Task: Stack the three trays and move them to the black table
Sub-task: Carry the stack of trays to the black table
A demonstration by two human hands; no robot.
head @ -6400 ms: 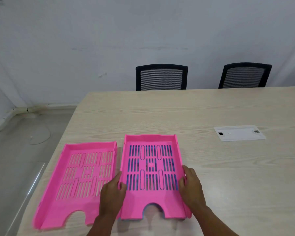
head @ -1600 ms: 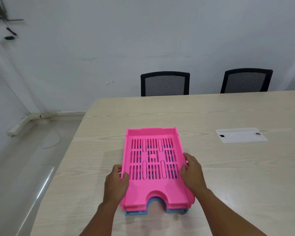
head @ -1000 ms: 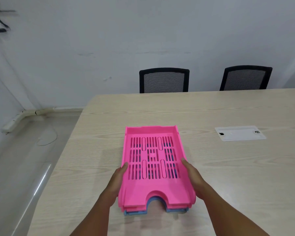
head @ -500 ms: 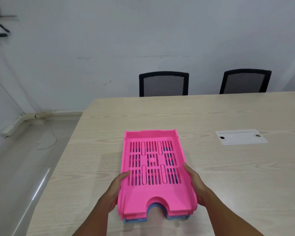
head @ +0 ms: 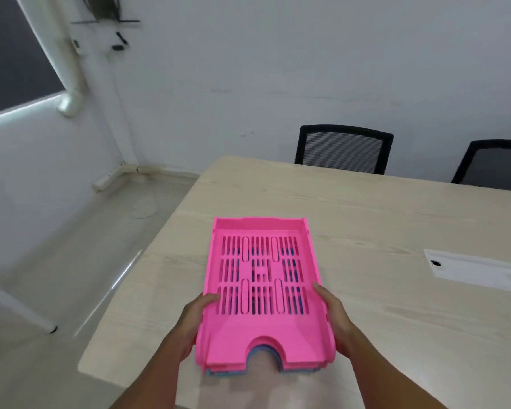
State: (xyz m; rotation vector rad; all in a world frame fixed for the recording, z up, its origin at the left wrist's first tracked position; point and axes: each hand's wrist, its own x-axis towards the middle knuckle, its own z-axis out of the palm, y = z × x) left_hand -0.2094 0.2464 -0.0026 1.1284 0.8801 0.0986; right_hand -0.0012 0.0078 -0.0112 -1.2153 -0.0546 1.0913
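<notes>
Three trays, stacked: pink tray (head: pixel 263 293) on top, a second pink edge under it, blue tray (head: pixel 219 374) lowest, showing at the near edge and in the front notch.
Stack position: near corner of the light wood table (head: pixel 396 219), between both hands; whether it rests on the top or is raised cannot be told.
Left hand (head: pixel 194 321): clasps the stack's left wall near the front, thumb lying on the slotted floor.
Right hand (head: pixel 335 318): clasps the right wall opposite, fingers along the outside.
Grip to load: both holds sit on the near half; the far half extends beyond the hands.
White cover plate (head: pixel 477 268): flat on the table, well right of the stack.
Two black mesh chairs (head: pixel 344 149): at the far edge.
</notes>
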